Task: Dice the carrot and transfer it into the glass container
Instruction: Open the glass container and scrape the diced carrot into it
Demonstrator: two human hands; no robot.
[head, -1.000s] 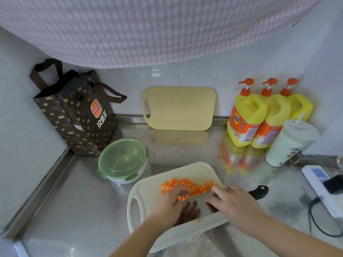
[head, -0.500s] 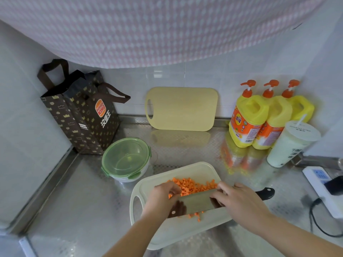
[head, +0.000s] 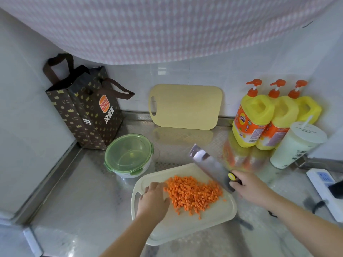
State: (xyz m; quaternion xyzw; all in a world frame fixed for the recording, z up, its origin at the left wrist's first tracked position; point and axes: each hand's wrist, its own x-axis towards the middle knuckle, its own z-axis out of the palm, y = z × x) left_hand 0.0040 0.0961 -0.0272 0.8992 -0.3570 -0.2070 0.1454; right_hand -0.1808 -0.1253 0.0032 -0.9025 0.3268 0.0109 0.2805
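A heap of small orange diced carrot (head: 193, 194) lies on the pale cutting board (head: 187, 227) in front of me. My left hand (head: 154, 199) rests on the board at the heap's left edge, fingers loosely bent and touching the cubes. My right hand (head: 248, 188) grips the black handle of a cleaver (head: 209, 166), whose blade is lifted off the board and points up and to the left. The round glass container (head: 128, 156) stands left of the board's far corner with its green clip lid on.
A brown paper bag (head: 83, 112) stands in the back left corner. A second yellow board (head: 185, 106) leans on the wall. Three yellow soap bottles (head: 267, 115) and a lidded drink cup (head: 295, 147) stand at the right, a power strip (head: 324, 191) beyond them.
The cleaver, earlier held flat on the board against the carrot, has been lifted up and to the right. The diced carrot now lies uncovered in a wider heap, and my left hand sits at its left.
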